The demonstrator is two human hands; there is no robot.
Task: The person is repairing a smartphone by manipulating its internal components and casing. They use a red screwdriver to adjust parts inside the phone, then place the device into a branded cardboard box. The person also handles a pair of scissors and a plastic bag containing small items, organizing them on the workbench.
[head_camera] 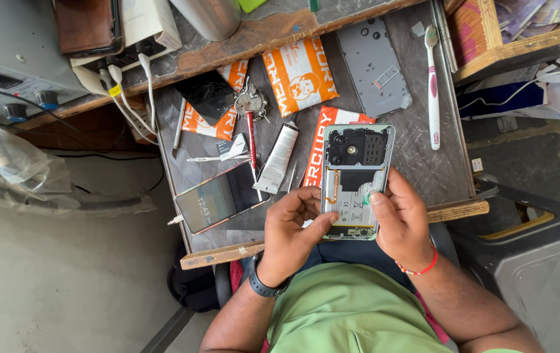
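An opened smartphone with its back cover off shows a black camera board and a white battery. My left hand holds its lower left edge, thumb on the bottom corner. My right hand grips the phone's right side, and its thumb presses a small green pick against the battery area. A dark band sits on my left wrist, a red thread on my right.
On the grey worktop lie a second phone with a lit screen, a grey back cover, a white toothbrush, a glue tube, a red-handled screwdriver, tweezers and orange pouches. A power supply stands at the left.
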